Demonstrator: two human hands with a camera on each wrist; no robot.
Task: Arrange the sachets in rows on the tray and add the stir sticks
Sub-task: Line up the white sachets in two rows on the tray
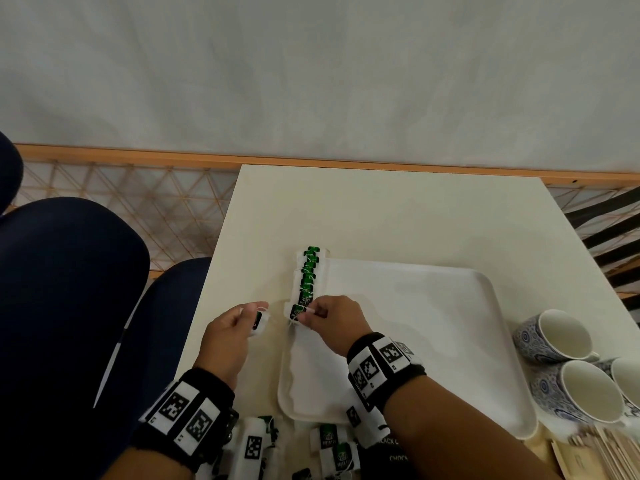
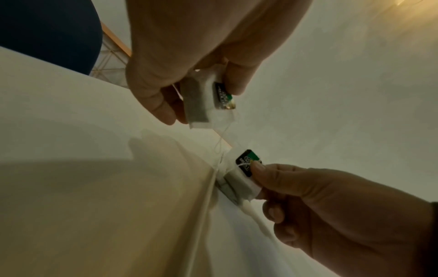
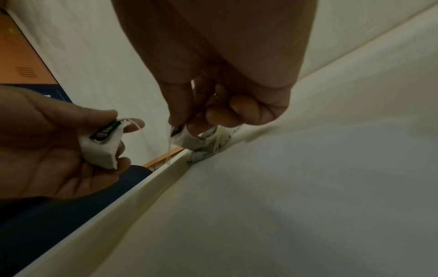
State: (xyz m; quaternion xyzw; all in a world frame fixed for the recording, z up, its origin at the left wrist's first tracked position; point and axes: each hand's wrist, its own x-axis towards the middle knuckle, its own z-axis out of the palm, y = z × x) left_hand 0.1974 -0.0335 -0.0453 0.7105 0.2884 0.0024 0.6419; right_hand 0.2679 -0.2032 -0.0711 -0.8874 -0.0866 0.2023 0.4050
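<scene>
A white tray (image 1: 433, 348) lies on the cream table. Several white tea sachets with green tags form a row (image 1: 309, 271) along the tray's left rim. My right hand (image 1: 306, 315) pinches the nearest sachet (image 1: 297, 311) of that row by its tag, down at the rim; the left wrist view shows the pinched sachet (image 2: 241, 174). Just left of the tray, above the table, my left hand (image 1: 258, 318) holds another sachet (image 2: 203, 101) between thumb and fingers, a thin thread hanging from it. Wooden stir sticks (image 1: 602, 448) lie at the bottom right.
A heap of loose sachets (image 1: 332, 445) lies near the table's front edge, below the tray. Three blue-patterned cups (image 1: 554, 336) stand right of the tray. Dark blue chair seats (image 1: 69, 289) sit left of the table. A wall runs behind the table.
</scene>
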